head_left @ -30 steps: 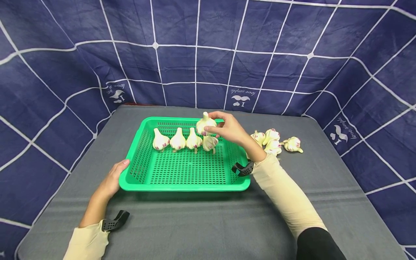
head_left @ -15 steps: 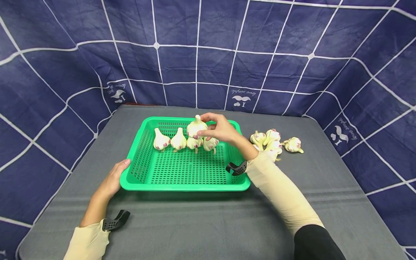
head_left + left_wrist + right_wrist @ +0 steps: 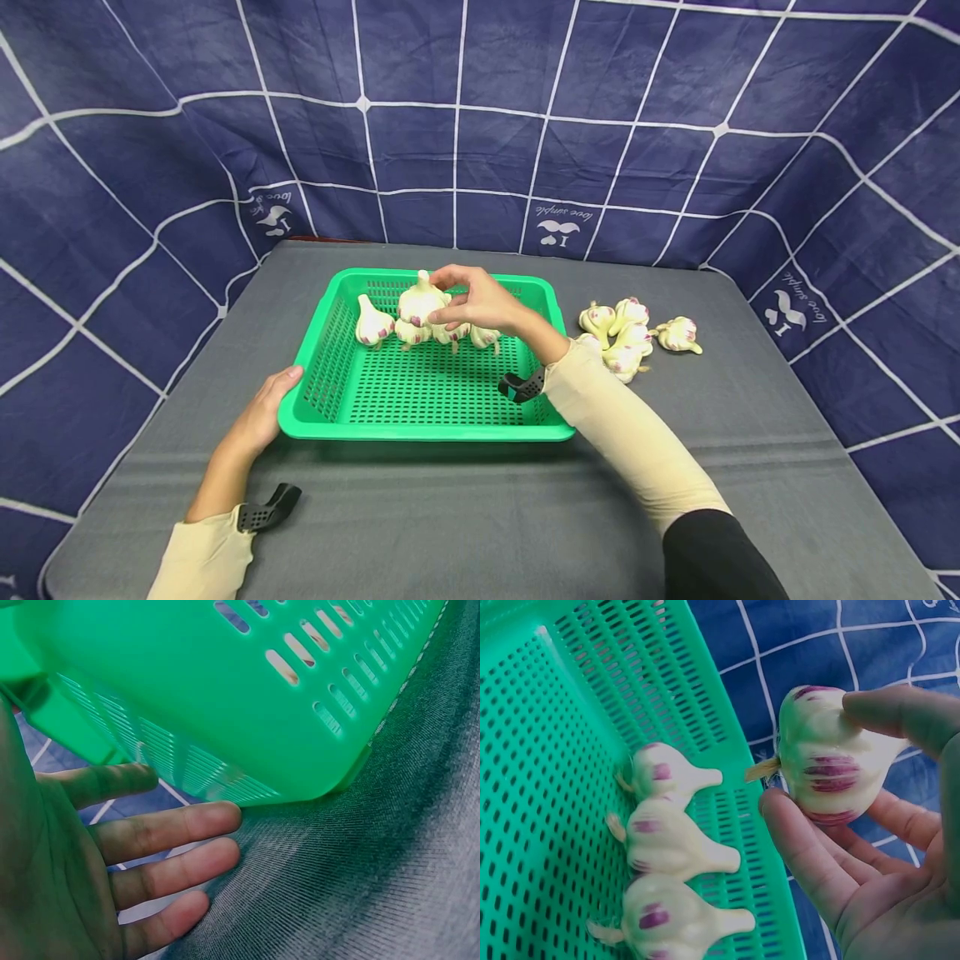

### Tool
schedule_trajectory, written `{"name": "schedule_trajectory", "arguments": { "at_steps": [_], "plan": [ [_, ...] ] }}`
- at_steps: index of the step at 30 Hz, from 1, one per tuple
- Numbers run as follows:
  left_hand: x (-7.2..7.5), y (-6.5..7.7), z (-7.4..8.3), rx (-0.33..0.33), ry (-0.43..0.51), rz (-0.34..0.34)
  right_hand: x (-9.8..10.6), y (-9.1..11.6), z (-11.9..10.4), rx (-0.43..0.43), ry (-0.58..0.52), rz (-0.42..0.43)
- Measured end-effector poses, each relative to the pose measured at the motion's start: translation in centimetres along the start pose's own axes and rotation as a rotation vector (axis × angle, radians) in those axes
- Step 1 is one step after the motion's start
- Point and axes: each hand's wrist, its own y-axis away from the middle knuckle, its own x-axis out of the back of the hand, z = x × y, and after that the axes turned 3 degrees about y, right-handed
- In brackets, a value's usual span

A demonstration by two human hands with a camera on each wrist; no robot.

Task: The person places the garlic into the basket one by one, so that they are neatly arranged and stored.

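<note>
My right hand pinches a white garlic bulb with purple streaks, holding it over the back of the green plastic basket. In the right wrist view, thumb and fingers close around this bulb, its neck pointing toward the palm. Below it, several garlic bulbs lie in a row along the basket's back wall, partly covered by the held bulb and hand. My left hand is at the basket's left front corner; in the left wrist view its fingers are extended and spread beside the basket's outer wall.
Right of the basket, several garlic bulbs are clustered on the grey cloth-covered table. A single bulb lies just right of that cluster. A dark blue curtain with white grid lines surrounds the table.
My right hand has carried the garlic bulb leftward and slightly lower over the row, from the rightmost bulb to above the second from the left. My left hand has stayed put.
</note>
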Motion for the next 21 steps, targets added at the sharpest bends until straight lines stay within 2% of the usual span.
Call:
{"name": "schedule_trajectory", "arguments": {
  "at_steps": [6, 15, 21],
  "plan": [
    [-0.2, -0.1, 0.0, -0.062, 0.016, 0.01, -0.6, -0.8, 0.4, -0.043, 0.024, -0.012],
    [-0.3, -0.3, -0.1, 0.049, 0.001, -0.028, -1.5, -2.0, 0.1, -0.031, 0.246, 0.002],
    [-0.1, -0.2, 0.1, 0.071, -0.026, -0.024, -3.1, -3.2, 0.1, -0.045, 0.404, -0.019]
  ]
}}
